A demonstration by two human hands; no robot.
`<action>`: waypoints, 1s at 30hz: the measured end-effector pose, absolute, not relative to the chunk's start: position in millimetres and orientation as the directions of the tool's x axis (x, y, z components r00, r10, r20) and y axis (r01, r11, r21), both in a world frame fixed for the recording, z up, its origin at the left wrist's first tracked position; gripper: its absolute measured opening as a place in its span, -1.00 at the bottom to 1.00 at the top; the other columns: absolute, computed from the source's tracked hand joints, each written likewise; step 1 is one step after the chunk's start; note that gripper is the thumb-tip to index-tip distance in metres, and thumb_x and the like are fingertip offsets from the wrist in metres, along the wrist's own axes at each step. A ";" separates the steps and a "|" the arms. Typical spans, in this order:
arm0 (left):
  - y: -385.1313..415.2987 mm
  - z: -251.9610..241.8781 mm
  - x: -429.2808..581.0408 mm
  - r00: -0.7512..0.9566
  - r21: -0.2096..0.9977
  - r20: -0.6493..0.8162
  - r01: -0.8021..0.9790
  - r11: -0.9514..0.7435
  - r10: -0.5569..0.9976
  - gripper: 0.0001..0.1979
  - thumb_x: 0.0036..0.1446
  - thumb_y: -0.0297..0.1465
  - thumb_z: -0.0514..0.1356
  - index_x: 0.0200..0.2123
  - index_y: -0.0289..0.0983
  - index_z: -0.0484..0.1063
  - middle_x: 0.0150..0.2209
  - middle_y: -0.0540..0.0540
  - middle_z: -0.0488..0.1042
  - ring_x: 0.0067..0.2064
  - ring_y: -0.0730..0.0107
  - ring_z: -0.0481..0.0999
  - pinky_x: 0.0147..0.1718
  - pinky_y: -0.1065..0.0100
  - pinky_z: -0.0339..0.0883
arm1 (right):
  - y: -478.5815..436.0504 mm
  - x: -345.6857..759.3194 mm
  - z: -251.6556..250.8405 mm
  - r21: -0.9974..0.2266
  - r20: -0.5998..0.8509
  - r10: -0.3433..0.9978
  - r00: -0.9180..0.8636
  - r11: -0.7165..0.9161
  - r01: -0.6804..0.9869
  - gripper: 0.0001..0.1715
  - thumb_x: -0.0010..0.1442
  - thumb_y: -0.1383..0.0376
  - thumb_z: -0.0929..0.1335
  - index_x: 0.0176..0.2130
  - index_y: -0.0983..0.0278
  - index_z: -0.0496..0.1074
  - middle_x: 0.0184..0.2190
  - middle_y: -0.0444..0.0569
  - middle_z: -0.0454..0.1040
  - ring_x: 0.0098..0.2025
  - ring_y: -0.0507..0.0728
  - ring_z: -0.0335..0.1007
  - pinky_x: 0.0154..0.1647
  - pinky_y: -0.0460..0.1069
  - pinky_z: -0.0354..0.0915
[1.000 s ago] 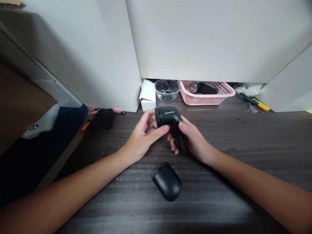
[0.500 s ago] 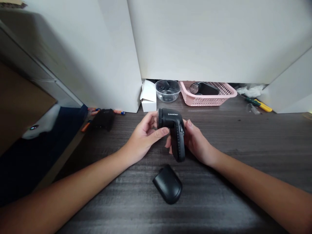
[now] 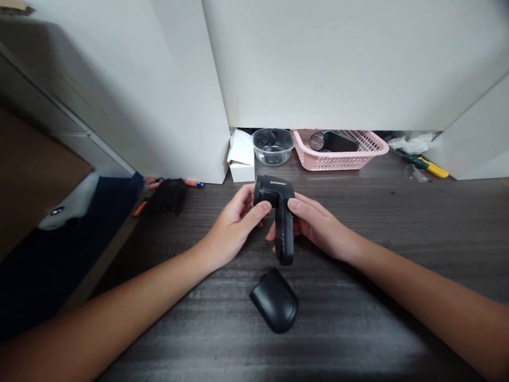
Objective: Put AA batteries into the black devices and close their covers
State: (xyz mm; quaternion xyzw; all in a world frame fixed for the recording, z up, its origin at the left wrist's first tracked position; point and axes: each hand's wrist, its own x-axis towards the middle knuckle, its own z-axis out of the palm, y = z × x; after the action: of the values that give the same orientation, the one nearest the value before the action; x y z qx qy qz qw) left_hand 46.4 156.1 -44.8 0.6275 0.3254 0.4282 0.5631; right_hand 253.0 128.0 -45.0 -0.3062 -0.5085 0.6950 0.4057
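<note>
A black fabric shaver [image 3: 284,228] with a round ribbed head is held upright above the dark table. My left hand [image 3: 240,223] is closed around its head, thumb on the near side. Around the top of the handle my right hand [image 3: 318,223] is closed, its thumb pressing near the bend and its fingertips showing behind the handle. Just below, a loose black lint bin [image 3: 275,301], rounded at one end, lies on the tabletop, touched by neither hand.
Along the back stand a white box [image 3: 242,164], a clear plastic bowl [image 3: 274,151] and a pink basket [image 3: 338,162] holding a similar device [image 3: 334,142]. At right lies a yellow-and-green tool [image 3: 431,167]. A black item [image 3: 169,195] sits at left near orange batteries [image 3: 193,183].
My right thumb has moved onto the shaver near the bend. The shaver has turned slightly and shifted a little left. The lint bin lies where it was.
</note>
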 end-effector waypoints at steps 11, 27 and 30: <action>157.2 -35.7 47.0 0.410 0.997 0.078 -0.018 -0.078 0.908 -0.47 0.25 0.13 0.29 -0.23 -0.26 0.44 -0.37 0.01 0.44 -0.35 0.40 0.39 -0.33 0.37 0.33 | 127.6 252.1 -37.7 -0.973 -0.119 0.819 -0.561 -0.209 -0.098 -0.18 0.36 -0.31 0.31 -0.22 0.40 0.60 -0.29 0.18 0.70 -0.39 0.12 0.65 -0.35 -0.05 0.57; 153.9 -33.0 40.9 0.561 0.958 0.064 0.198 -0.209 0.825 -0.63 0.44 -0.09 0.19 -0.30 -0.26 0.47 -0.36 0.01 0.46 -0.25 0.36 0.42 -0.22 0.32 0.22 | 152.0 279.1 -36.7 -0.606 -0.275 0.769 -0.577 -0.604 -0.518 -0.05 0.56 -0.03 -0.13 -0.26 0.39 0.55 -0.42 0.16 0.67 -0.38 0.21 0.69 -0.22 0.08 0.57; 151.2 -28.2 41.6 0.566 0.946 0.047 0.240 -0.220 0.823 -0.63 0.43 -0.11 0.20 -0.34 -0.26 0.44 -0.37 0.02 0.46 -0.27 0.36 0.41 -0.25 0.31 0.19 | 151.4 278.7 -39.1 -0.595 -0.263 0.786 -0.560 -0.589 -0.547 -0.07 0.56 -0.05 -0.11 -0.23 0.40 0.54 -0.42 0.18 0.67 -0.38 0.22 0.68 -0.22 0.09 0.57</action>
State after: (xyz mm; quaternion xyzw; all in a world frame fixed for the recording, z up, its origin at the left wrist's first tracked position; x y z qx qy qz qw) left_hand 41.6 151.2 -28.2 0.7259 0.3663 0.2880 0.5060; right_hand 278.7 151.4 -39.1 -0.2598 -0.2302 0.8525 0.3908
